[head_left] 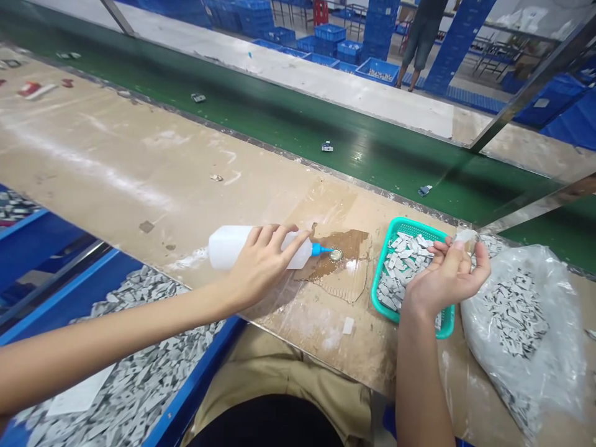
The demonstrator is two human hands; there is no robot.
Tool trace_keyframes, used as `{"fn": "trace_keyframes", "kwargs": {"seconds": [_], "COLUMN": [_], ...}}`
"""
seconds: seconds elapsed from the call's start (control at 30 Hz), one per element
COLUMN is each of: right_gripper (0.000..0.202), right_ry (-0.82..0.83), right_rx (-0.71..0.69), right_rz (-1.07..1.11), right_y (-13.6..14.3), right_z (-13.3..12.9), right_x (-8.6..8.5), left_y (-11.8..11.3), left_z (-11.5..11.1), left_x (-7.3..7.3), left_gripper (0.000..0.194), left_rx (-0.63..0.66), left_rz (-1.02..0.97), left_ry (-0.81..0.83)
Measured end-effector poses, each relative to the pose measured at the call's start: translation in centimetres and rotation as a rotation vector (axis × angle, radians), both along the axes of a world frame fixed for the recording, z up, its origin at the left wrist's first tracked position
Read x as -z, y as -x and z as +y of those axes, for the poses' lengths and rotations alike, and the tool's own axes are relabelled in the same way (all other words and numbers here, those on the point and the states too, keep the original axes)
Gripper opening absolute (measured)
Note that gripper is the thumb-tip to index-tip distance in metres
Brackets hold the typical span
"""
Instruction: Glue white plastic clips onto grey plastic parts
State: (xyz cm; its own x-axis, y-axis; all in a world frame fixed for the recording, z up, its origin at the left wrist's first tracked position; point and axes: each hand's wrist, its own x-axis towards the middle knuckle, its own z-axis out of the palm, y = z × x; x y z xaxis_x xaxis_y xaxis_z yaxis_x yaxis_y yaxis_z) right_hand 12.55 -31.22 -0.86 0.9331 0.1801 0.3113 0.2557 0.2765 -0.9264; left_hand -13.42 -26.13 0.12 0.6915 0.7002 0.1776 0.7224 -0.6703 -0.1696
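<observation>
A white squeeze bottle (226, 245) with a blue nozzle lies on its side on the workbench. My left hand (267, 261) is over it, fingers wrapped across its upper side. The nozzle tip rests on a small round cap (336, 255), set on a wet brown patch of torn cardboard (347, 282). My right hand (449, 273) is raised over the right side of a teal basket (379, 279). Its fingers are closed, with a small translucent whitish piece (465, 236) at the fingertips; its kind is unclear. Small grey-white plastic parts (403, 261) fill the basket.
A clear plastic bag (559, 329) of similar parts sits right of the basket. Beyond the bench runs a green conveyor belt (279, 124) carrying a few small pieces. A blue bin (205, 354) heaped with parts stands at lower left. A person's legs (419, 46) show far behind.
</observation>
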Motion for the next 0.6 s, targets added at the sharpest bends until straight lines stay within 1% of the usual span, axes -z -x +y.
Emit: {"fn": "trace_keyframes", "kwargs": {"seconds": [0.1,0.23,0.37,0.43,0.5,0.6], "right_gripper": [0.035,0.039,0.038,0.038,0.038,0.038], "right_ry": [-0.003,0.071,0.060,0.051,0.064,0.079], "right_rx": [-0.016,-0.011,-0.030,-0.037,-0.038,-0.044], "right_rz": [-0.002,-0.043,0.006,0.035,0.044,0.044], "right_y": [0.0,0.0,0.0,0.1,0.2,0.3], "right_z": [0.0,-0.1,-0.1,-0.2,-0.2,-0.2], "right_x": [0.1,0.2,0.2,0.0,-0.1,-0.1], "left_y": [-0.2,-0.2,-0.2,-0.2,-0.1,0.2], "left_z": [0.0,0.0,0.5,1.1,1.9,3.6], "left_x": [-0.1,-0.3,-0.4,-0.6,-0.9,-2.0], "left_gripper": [0.049,0.051,0.050,0.054,0.061,0.062], "left_rx": [0.037,0.089,0.069,0.033,-0.016,-0.059], "left_rz": [0.015,0.010,0.008,-0.053,-0.166,-0.335], "left_ry": [-0.050,-0.041,-0.009,0.058,0.155,0.267]}}
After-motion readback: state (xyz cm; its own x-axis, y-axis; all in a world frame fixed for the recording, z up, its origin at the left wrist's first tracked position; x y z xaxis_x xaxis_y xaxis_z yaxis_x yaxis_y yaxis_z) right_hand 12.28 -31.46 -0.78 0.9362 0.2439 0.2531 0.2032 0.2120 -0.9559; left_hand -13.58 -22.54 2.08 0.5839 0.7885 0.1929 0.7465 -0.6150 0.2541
